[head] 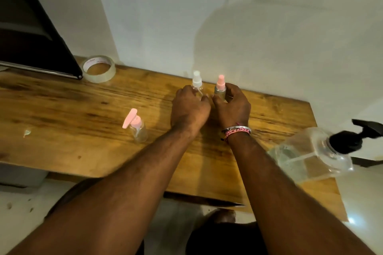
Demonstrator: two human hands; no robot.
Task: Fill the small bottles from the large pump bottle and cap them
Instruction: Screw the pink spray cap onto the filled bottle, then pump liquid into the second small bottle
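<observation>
Both small spray bottles at table's 12 o'clock: our left hand [189,107] curls round the white-capped bottle [196,84], right hand [233,107] pinches the pink-capped bottle [220,88]; risk, we judge: crowded hands tip one; large pump bottle [315,151] at 4 o'clock.

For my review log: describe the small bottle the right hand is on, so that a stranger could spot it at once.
On the wooden table, look along the back edge by the white wall, where two small spray bottles stand side by side. The right hand curls round the pink-topped bottle; its neighbour, the white-topped bottle, is at the left hand.
</observation>
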